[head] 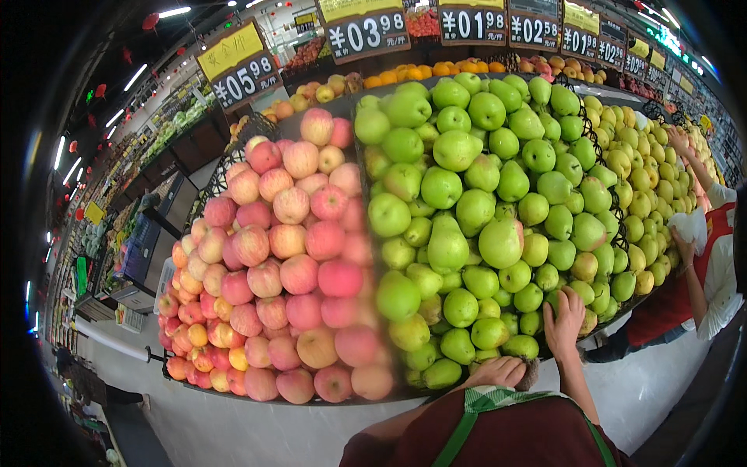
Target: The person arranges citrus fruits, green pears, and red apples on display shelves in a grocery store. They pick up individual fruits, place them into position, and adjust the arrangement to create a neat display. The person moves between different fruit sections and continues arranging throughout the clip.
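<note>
Green pears [448, 242] lie heaped in front of me. On the lower right of the heap rests my right hand [565, 321], its fingers curled over a green pear [552, 298]; whether it grips that pear is hard to see. My left hand [495, 371] is low at the front edge of the pears, close to my apron, with its fingers bent. A fuzzy brownish thing [529, 375] shows beside its fingertips, and a pear [520, 347] sits just above them. What lies under the left palm is hidden.
Red and pink apples [299, 274] are piled left of a dark divider. Yellow-green pears [642, 187] fill the right side, where a co-worker in a red apron [709, 262] reaches in, holding white material [690, 226]. Price signs [367, 29] hang behind. Another person [87, 379] is at the far left.
</note>
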A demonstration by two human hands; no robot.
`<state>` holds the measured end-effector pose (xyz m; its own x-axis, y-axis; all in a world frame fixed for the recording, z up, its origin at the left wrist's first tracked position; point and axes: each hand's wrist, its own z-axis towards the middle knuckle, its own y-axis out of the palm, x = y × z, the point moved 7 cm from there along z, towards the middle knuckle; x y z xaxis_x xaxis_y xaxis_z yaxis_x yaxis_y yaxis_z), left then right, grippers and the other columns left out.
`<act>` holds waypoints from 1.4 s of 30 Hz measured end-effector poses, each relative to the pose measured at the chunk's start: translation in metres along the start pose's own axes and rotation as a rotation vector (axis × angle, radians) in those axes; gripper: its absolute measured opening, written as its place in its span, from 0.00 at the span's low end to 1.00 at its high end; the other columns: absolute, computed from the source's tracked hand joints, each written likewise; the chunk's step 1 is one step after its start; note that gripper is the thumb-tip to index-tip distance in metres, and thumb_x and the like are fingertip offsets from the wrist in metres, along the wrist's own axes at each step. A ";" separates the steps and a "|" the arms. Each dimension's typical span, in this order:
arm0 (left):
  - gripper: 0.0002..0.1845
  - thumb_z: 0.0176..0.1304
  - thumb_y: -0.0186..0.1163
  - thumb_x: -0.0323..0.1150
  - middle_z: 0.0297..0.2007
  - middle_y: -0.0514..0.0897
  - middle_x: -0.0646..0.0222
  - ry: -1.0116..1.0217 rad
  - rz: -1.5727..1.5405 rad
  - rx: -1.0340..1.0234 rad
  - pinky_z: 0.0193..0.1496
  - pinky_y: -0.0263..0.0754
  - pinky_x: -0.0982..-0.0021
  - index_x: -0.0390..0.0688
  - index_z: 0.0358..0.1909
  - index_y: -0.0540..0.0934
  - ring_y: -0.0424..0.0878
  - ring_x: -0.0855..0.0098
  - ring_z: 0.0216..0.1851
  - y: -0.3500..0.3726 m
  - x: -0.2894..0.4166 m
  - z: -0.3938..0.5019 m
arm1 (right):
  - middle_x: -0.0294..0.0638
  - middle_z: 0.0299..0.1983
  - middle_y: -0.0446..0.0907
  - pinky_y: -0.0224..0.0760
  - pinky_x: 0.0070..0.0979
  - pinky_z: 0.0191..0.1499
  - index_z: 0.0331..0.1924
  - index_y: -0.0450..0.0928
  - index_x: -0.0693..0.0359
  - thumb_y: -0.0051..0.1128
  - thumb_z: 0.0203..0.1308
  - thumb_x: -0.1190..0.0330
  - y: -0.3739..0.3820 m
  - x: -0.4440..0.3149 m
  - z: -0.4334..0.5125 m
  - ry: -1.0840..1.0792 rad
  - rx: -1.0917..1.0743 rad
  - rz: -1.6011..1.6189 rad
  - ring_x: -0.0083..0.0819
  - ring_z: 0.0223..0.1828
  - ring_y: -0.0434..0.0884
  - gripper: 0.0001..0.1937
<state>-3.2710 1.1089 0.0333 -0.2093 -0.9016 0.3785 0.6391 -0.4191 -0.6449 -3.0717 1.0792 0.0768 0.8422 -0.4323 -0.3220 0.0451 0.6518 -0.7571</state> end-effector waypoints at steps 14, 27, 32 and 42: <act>0.25 0.68 0.60 0.50 0.40 0.83 0.58 -0.176 0.163 -0.229 0.38 0.81 0.58 0.37 0.53 0.79 0.85 0.58 0.37 0.011 0.002 0.005 | 0.47 0.56 0.81 0.70 0.46 0.56 0.51 0.86 0.57 0.77 0.49 0.65 -0.002 0.021 0.015 -0.084 -0.225 0.020 0.51 0.56 0.78 0.23; 0.31 0.63 0.67 0.53 0.43 0.83 0.55 -0.204 0.227 -0.128 0.42 0.81 0.58 0.35 0.54 0.79 0.86 0.54 0.40 -0.003 0.007 0.021 | 0.54 0.58 0.76 0.74 0.48 0.61 0.44 0.81 0.65 0.80 0.40 0.77 -0.028 -0.001 0.015 -0.148 -0.118 0.397 0.59 0.59 0.74 0.23; 0.31 0.64 0.66 0.53 0.42 0.84 0.55 -0.240 0.259 -0.092 0.41 0.81 0.57 0.35 0.55 0.79 0.85 0.54 0.39 0.002 0.004 0.014 | 0.54 0.61 0.77 0.74 0.49 0.60 0.45 0.80 0.64 0.83 0.45 0.70 -0.031 -0.044 0.005 -0.392 -0.145 0.612 0.58 0.59 0.76 0.24; 0.24 0.62 0.64 0.42 0.43 0.84 0.57 -0.266 0.247 -0.018 0.41 0.80 0.59 0.35 0.54 0.79 0.85 0.55 0.40 0.001 0.004 0.014 | 0.52 0.56 0.78 0.73 0.50 0.57 0.45 0.82 0.66 0.72 0.55 0.76 -0.014 -0.027 0.024 -0.226 -0.059 0.327 0.57 0.55 0.75 0.14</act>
<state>-3.2607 1.1059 0.0436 0.1516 -0.9175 0.3677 0.6325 -0.1958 -0.7494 -3.0820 1.0962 0.1097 0.9041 -0.0555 -0.4236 -0.2708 0.6924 -0.6687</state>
